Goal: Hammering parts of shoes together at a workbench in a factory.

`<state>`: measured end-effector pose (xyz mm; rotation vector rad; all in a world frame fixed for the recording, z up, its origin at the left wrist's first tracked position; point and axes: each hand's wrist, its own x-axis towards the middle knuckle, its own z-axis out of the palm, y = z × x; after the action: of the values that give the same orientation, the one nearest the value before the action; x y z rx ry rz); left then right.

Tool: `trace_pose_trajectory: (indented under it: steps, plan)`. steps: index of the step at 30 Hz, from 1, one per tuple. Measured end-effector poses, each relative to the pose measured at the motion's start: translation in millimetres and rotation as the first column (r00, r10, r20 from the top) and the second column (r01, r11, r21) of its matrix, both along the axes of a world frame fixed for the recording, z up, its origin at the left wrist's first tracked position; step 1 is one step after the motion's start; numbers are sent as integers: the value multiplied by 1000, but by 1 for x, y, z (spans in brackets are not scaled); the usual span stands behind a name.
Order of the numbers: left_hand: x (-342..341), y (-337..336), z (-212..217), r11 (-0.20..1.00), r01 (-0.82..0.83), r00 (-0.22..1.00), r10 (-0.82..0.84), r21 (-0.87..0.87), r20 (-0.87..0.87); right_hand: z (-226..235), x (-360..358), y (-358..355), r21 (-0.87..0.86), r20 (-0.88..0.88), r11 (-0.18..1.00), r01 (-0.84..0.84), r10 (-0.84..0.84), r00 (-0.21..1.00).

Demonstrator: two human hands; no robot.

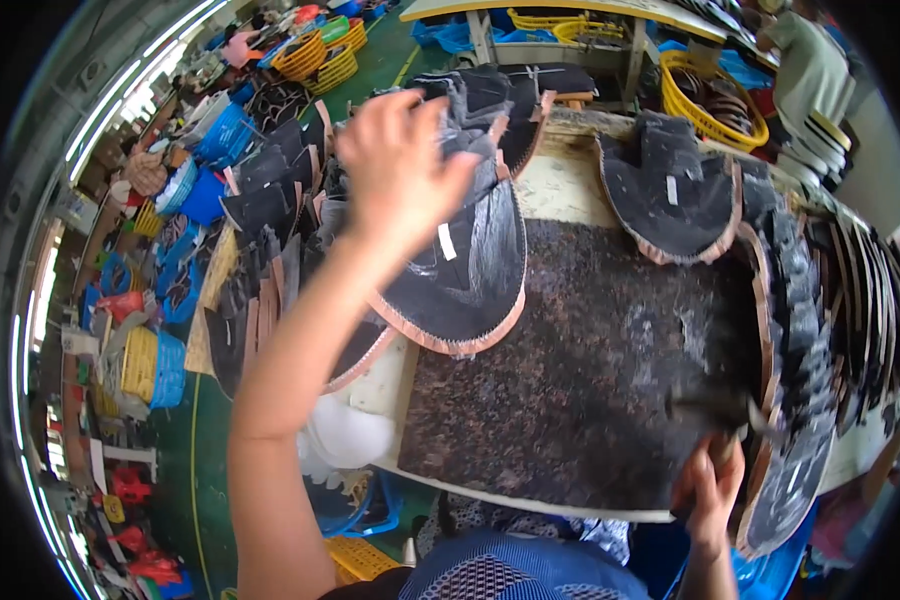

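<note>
My left hand point(400, 165) hovers at the back left, fingers and thumb apart, over a pile of black shoe uppers. Nothing shows in its grip. Below it, a black shoe upper point(460, 295) with a pinkish-tan folded edge and a small white tag hangs partly over the dark mottled board point(550, 400). My right hand point(710, 490) is closed round the handle of a hammer point(710, 408) at the board's right front. The hammer head is slightly blurred. Another black upper point(670, 205) lies at the board's far right edge.
Many overlapping uppers point(800, 330) line the right side, and another stack point(270, 200) fills the left. A white rounded piece point(350, 435) sits by the board's left front. Yellow baskets point(710, 105), blue bins point(225, 135) and a seated person point(810, 70) are beyond the table.
</note>
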<state>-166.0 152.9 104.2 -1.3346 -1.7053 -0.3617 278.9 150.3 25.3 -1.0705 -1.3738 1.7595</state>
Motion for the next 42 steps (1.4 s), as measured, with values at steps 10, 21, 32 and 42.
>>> trace_pose_trajectory:
  steps: [10, 21, 32, 42]
  plan:
    - [61, -73, 75, 864, 504, 763, -441, -6, 473, 60, -196, 34, 294, -409, 954, -63, 185, 894]
    - [64, -81, 46, 805, 577, 388, -418, 137, 822, 64, -196, 29, 263, -415, 961, -86, 193, 889]
    - [91, -78, 21, 824, 567, 669, -474, 21, 573, 34, -172, 10, 424, -186, 904, 43, 40, 982]
    - [-20, -20, -34, 908, 418, 686, -287, -39, 668, 52, -108, -11, 246, -215, 968, -52, 107, 971]
